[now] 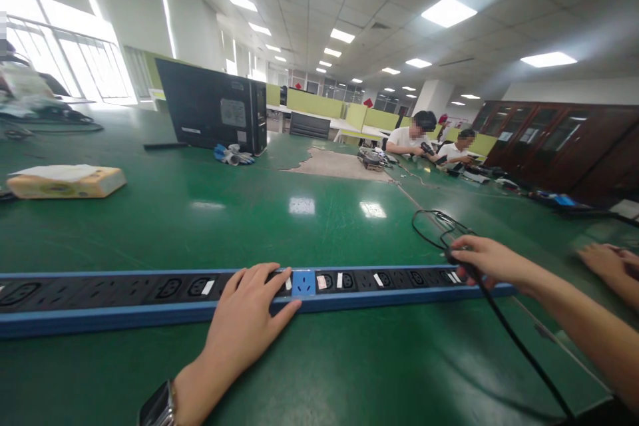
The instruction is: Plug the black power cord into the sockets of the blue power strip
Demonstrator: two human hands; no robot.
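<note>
A long blue power strip [150, 313] with a row of black sockets and one blue socket [303, 283] lies across the green table. My left hand [249, 306] grips it near the middle, fingers over the top and thumb along the near side. A watch [158, 406] is on that wrist. Above the strip's right end, my right hand [479, 258] is closed on a black power cord [514, 333]. The cord's plug end is mostly hidden by the fingers. One length of cord drops toward the lower right, and loops of cable [424, 229] lie just behind the hand.
Another person's hand [606, 265] is at the right edge. A tissue pack [67, 182] lies at left; a black computer case [214, 103] stands at the back with gloves [233, 154] beside it. Two people [409, 136] work at the far right, near cables and parts [374, 158].
</note>
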